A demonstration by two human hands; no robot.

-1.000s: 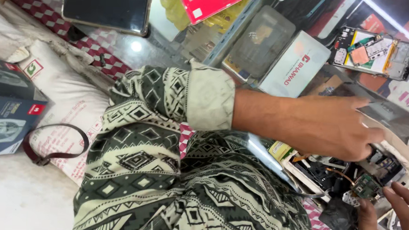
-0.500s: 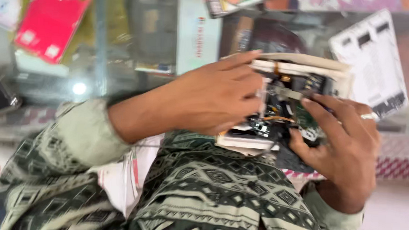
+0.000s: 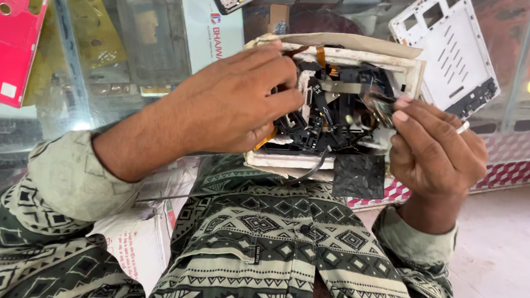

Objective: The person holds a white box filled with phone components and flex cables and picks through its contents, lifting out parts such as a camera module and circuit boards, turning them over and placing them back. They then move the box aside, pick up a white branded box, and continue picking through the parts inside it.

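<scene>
Over a glass counter, the left hand (image 3: 231, 105) grips a white tray (image 3: 411, 69) of phone parts (image 3: 333, 119); the right hand (image 3: 437, 155), just right, pinches one small part (image 3: 381, 105).

Phone repair shop: glass display counter (image 3: 70, 66), loose phone back covers (image 3: 8, 33), white device frame (image 3: 451, 50), stripped electronics (image 3: 333, 110).
</scene>
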